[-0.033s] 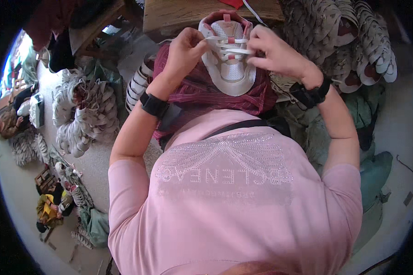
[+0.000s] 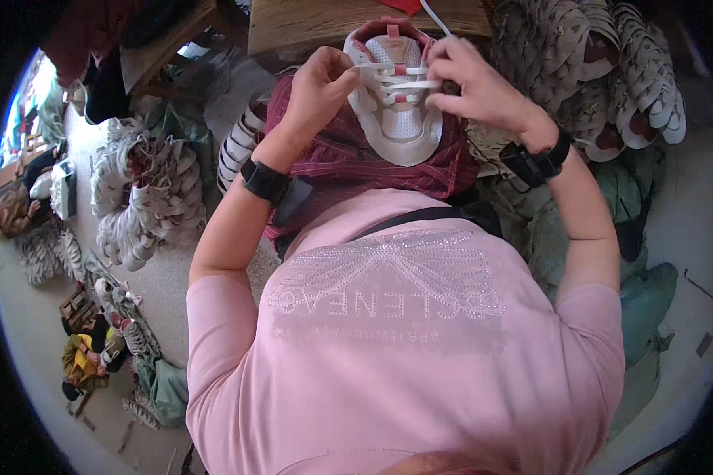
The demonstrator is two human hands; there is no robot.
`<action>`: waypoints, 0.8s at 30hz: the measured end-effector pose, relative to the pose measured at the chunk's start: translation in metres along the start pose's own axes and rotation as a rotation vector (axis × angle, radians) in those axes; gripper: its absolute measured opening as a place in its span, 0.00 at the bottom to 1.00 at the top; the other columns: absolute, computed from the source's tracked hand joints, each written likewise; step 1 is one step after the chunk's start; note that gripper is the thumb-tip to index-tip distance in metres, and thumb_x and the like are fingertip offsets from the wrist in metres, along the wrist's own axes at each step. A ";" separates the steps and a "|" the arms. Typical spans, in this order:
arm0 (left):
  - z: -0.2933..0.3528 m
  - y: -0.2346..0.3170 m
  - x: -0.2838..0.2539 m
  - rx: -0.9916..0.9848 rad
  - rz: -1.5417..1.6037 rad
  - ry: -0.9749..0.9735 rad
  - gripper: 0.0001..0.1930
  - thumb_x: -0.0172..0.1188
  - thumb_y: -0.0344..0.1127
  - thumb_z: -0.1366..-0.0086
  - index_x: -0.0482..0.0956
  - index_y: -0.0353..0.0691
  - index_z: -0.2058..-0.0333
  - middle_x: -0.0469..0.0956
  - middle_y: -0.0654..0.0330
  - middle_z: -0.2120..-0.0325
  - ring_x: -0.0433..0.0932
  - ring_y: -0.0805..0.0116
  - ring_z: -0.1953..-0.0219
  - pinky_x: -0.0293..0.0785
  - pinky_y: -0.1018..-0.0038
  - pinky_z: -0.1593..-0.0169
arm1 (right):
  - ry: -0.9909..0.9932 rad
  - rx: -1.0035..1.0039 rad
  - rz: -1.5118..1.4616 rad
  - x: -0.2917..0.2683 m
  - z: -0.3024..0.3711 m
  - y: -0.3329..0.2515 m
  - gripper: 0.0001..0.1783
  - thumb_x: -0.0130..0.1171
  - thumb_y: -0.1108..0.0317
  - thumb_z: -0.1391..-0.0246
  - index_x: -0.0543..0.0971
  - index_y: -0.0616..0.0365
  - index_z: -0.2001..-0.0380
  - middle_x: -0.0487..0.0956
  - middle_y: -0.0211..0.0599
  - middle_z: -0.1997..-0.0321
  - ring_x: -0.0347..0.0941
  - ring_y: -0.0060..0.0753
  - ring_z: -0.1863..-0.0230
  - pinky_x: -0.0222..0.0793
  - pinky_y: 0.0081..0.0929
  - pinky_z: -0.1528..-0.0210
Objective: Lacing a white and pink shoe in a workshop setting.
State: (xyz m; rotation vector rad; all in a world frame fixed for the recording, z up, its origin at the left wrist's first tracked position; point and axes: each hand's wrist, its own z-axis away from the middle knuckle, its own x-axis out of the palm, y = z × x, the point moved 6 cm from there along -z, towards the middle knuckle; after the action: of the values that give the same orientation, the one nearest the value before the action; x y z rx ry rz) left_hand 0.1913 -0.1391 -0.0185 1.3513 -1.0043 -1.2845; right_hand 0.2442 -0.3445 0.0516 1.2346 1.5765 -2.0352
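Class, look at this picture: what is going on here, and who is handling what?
A person in a pink shirt is working on a white and pink shoe upper resting on their lap, over a dark red cloth. The left hand and the right hand each pinch the white lace, which crosses the eyelets in several rows. Stacks of similar shoe uppers lie around on the floor, and a wooden bench stands just ahead.

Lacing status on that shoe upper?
Done: lower rows of the white lace already cross the shoe upper. In hand: left hand and right hand each pull a lace end. Left: the top near the pink tongue looks unlaced, nothing tied.
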 end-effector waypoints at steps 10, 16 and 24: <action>0.012 -0.009 -0.035 -0.235 0.639 0.140 0.04 0.57 0.27 0.39 0.72 0.41 0.65 0.72 0.68 0.72 0.67 0.81 0.76 0.63 0.83 0.73 | 0.096 -0.211 0.282 -0.010 -0.016 -0.006 0.08 0.60 0.69 0.56 0.71 0.59 0.80 0.73 0.36 0.54 0.66 0.42 0.47 0.60 0.36 0.42; 0.013 -0.028 -0.069 -0.136 0.715 0.101 0.04 0.54 0.24 0.36 0.73 0.42 0.65 0.73 0.67 0.73 0.73 0.79 0.72 0.68 0.84 0.72 | 0.083 -0.195 0.139 -0.013 -0.023 0.003 0.08 0.59 0.68 0.52 0.80 0.56 0.67 0.76 0.33 0.63 0.71 0.38 0.56 0.65 0.35 0.48; 0.012 -0.039 -0.059 -0.135 0.163 0.062 0.14 0.57 0.32 0.34 0.75 0.31 0.53 0.76 0.64 0.71 0.72 0.76 0.71 0.70 0.81 0.62 | 0.029 -0.109 0.210 -0.010 -0.041 0.008 0.10 0.55 0.65 0.45 0.77 0.58 0.63 0.77 0.37 0.64 0.70 0.43 0.56 0.66 0.38 0.52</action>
State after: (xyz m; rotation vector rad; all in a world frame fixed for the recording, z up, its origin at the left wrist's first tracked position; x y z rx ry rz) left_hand 0.1712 -0.0753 -0.0455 1.1747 -0.9475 -1.1601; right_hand 0.2739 -0.3131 0.0523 1.3331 1.4793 -1.7865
